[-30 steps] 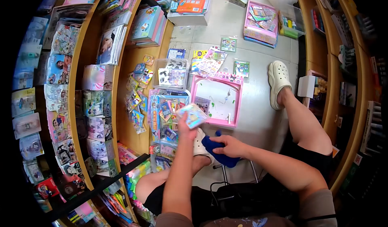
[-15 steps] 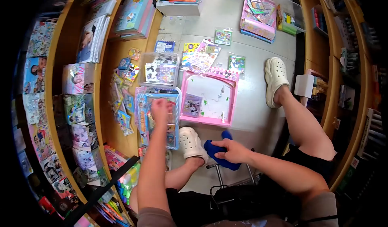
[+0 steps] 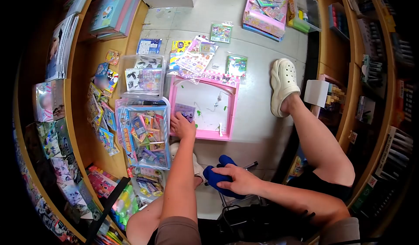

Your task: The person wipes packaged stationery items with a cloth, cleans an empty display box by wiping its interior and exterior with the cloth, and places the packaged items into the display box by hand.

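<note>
My left hand (image 3: 183,126) is at the left side of a pink-framed box (image 3: 234,114) with a white bottom. Its curled fingers are on a purple picture packet (image 3: 187,110) lying inside and cover the packet's lower part. My right hand (image 3: 238,180) is closed over a soft blue cloth-like thing (image 3: 221,184), near metal stool legs. Beside the box, a blue-edged clear case (image 3: 168,136) holds several small colourful packets. Behind it stands a clear plastic tub (image 3: 162,87) of stickers and cards.
Loose sticker packs (image 3: 196,61) lie behind the pink box. Farther back are a pink box of packets (image 3: 248,15) and a clear bin (image 3: 315,20). Shelves line both sides. My pale clogs (image 3: 284,81) stand on the floor.
My left hand has moved from over the blue-edged case rightward to the purple packet in the pink box. My right hand keeps the blue thing. The view has shifted rightward.
</note>
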`<state>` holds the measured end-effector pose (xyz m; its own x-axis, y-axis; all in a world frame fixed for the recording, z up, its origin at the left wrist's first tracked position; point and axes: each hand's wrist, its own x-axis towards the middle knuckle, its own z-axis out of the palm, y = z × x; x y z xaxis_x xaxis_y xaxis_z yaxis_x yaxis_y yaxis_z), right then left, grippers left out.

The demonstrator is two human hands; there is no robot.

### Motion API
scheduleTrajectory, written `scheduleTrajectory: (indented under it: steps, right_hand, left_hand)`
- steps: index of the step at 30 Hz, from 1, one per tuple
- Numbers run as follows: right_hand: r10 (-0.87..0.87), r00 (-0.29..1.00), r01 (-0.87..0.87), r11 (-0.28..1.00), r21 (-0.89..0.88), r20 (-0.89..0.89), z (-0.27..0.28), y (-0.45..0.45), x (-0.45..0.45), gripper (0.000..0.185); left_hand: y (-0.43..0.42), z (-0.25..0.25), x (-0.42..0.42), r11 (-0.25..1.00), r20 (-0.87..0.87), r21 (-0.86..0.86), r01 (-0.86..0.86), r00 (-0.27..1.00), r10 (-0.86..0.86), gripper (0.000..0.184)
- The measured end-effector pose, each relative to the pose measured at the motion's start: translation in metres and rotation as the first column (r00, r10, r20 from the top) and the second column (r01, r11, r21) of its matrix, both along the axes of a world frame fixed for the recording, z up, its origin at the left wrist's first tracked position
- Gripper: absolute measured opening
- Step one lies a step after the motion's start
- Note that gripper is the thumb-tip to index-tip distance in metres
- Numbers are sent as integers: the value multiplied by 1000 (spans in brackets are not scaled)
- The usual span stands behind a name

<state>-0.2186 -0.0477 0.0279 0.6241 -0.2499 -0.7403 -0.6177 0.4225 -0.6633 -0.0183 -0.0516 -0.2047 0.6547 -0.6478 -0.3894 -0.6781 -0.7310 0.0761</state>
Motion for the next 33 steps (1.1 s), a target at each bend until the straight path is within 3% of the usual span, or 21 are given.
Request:
scheduleTrajectory:
  steps: [2, 5, 6, 7, 9, 10, 11, 12, 15, 18, 22, 23, 27, 28, 29, 30, 31, 33]
  right_hand:
    - [-20, 1000, 20, 1000, -24, -12, -4, 2, -1, 48]
    - [-48, 999, 47, 998, -52, -23, -6, 4, -3, 47]
    - [-50, 997, 46, 996, -74, -65, -6, 2, -3, 48]
    - [-76, 993, 63, 989, -136, -90, -13, 5, -6, 48]
    - [-184, 975, 156, 965, -212, -121, -23, 1, -11, 49]
    - [-244, 960, 203, 944, -260, -140, -26, -3, -13, 49]
    - [-305, 939, 247, 918, -309, -156, -28, -9, -14, 49]
    - [-289, 915, 177, 915, -361, -282, -22, -19, -12, 48]
    - [-413, 880, 249, 822, -512, -235, -17, -24, -10, 47]
    - [-303, 947, 180, 772, -609, -103, -8, -17, -9, 46]
    - [-414, 907, 236, 643, -729, -72, -10, -23, -11, 43]
    - [-469, 879, 251, 615, -748, -90, -19, -26, -13, 44]
    - [-674, 732, 432, 573, -697, -101, -43, -50, -21, 41]
    - [-800, 597, 773, 556, -307, 56, -45, -56, -24, 34]
    - [-863, 505, 863, 504, 25, -18, -45, -59, -30, 27]
    - [-871, 489, 860, 475, 189, -37, -28, -62, -29, 28]
    - [-877, 477, 834, 430, 347, -61, -15, -63, -27, 28]
    - [-828, 561, 744, 489, 454, -28, -5, -61, -21, 31]
  left_hand:
    - [-1, 5, -2, 1000, 53, -6, 6, 999, -5, 70]
    - [-5, 31, -7, 991, -29, -95, -90, 996, 88, 72]
    - [-7, 47, -10, 980, -144, -144, -136, 983, 115, 72]
    - [-3, 50, -11, 927, -439, -249, -281, 886, 151, 70]
    - [8, 53, -12, 751, -881, -289, -593, 472, 34, 64]
    - [13, 61, -12, 726, -988, -82, -683, 153, 33, 60]
    - [20, 69, -14, 703, -982, 144, -696, -185, 18, 56]
    - [24, 76, -18, 687, -864, 361, -630, -503, -8, 52]
    - [24, 139, -56, 687, -825, 373, -624, -562, -63, 50]
    - [38, 132, -93, 681, -744, 466, -565, -666, -43, 50]
    - [37, 166, -120, 641, -810, 435, -633, -586, -29, 44]
    - [38, 170, -124, 640, -876, 308, -704, -472, -98, 36]
    - [46, 202, -103, 686, -867, 330, -649, -496, -52, 38]
    - [46, 210, -99, 683, -859, 343, -645, -510, -50, 38]
    - [46, 215, -94, 681, -849, 357, -639, -527, -49, 38]
    - [45, 212, -87, 696, -822, 370, -615, -566, -63, 42]
    - [43, 211, -86, 756, -921, 265, -598, -389, 15, 43]
    - [39, 205, -86, 868, -993, 88, -489, 26, 116, 46]
